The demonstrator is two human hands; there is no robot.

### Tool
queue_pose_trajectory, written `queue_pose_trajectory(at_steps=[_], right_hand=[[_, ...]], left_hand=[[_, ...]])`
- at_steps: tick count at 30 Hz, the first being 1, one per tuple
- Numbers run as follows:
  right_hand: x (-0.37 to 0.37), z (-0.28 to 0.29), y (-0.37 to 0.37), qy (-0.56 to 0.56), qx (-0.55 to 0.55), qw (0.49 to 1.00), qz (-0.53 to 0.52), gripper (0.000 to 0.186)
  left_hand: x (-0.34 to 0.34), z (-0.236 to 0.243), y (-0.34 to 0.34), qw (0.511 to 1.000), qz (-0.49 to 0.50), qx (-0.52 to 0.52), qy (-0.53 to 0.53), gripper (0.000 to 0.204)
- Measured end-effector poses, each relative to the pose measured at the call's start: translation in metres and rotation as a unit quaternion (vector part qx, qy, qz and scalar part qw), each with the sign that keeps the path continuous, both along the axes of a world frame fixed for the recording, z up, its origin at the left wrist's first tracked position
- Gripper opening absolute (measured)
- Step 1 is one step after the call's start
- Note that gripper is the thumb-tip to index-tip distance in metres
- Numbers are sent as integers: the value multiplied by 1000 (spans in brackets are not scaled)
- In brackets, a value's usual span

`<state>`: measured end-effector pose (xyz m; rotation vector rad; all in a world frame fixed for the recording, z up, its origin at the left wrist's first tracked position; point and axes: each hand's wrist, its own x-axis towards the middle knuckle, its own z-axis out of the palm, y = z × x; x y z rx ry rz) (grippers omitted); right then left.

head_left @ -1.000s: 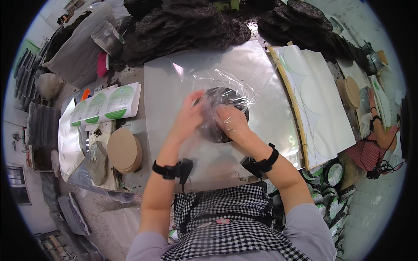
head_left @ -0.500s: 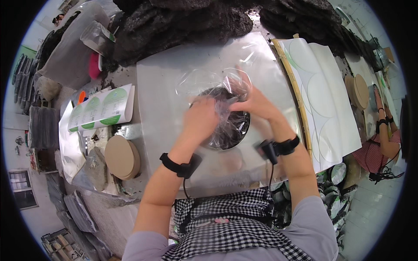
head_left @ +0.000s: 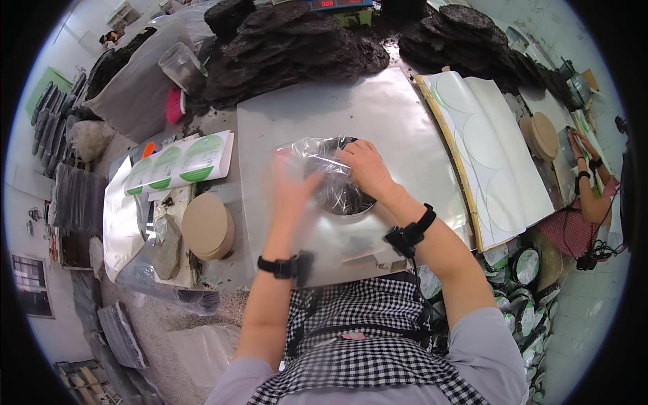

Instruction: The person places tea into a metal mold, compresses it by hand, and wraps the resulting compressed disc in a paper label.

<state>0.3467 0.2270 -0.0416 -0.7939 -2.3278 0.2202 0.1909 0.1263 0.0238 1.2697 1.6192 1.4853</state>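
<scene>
clear, wrinkled film (head_left: 312,146) covers a dark disc (head_left: 343,194), right grip (head_left: 368,170) pinching film, left grip (head_left: 291,187) spread.

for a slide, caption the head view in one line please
Left hand blurred in motion, right hand touching clear film over a dark round disc on a silvery sheet.
</scene>
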Motion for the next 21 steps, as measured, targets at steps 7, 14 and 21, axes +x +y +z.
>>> queue_pose_trajectory(at_steps=[7, 14, 21], right_hand=[[18, 33, -10, 20, -156, 987, 32, 36], [24, 12, -48, -142, -24, 989, 14, 50], [28, 20, -27, -168, -134, 974, 66, 40]], left_hand=[[8, -78, 28, 876, -78, 27, 475, 23], [-22, -65, 15, 921, -227, 9, 317, 31], [2, -48, 36, 861, -206, -44, 463, 46]])
